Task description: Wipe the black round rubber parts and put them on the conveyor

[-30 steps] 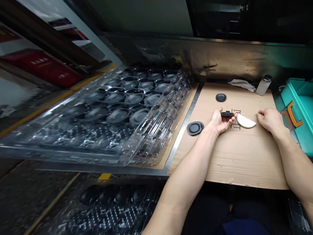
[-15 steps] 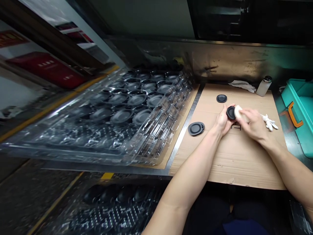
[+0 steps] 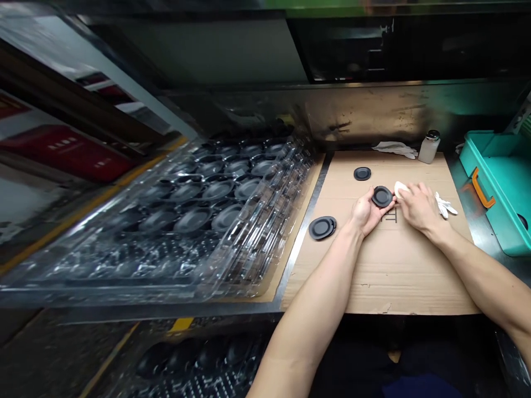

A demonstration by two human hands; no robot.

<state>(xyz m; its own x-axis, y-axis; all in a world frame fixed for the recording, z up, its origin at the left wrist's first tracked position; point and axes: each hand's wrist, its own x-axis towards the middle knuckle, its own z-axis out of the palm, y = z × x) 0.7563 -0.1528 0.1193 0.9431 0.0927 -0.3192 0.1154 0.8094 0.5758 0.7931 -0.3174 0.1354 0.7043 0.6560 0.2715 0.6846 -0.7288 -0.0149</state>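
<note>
A small black oval plastic part point(image 3: 381, 196) with a raised rim rests in my left hand point(image 3: 367, 210), whose fingers hold it from below and at its edge. My right hand point(image 3: 421, 208) pinches a white cloth or pad point(image 3: 400, 189) just right of the part. Both hands are above a cardboard sheet point(image 3: 390, 276). One similar black part point(image 3: 362, 173) lies beyond my left hand, and another black part point(image 3: 322, 228) lies to its left. Close by my right wrist is a white glove point(image 3: 446, 205).
Clear plastic trays point(image 3: 249, 265) of black parts are stacked at left. A small bottle with a dark cap point(image 3: 429, 147) and a white cloth or glove point(image 3: 395, 148) sit at the back. On the right stands a teal bin point(image 3: 481, 215) with an orange handle point(image 3: 482, 189).
The white pad has moved off the black part to its right side. The part now lies flatter, its face turned up. The camera view has shifted.
</note>
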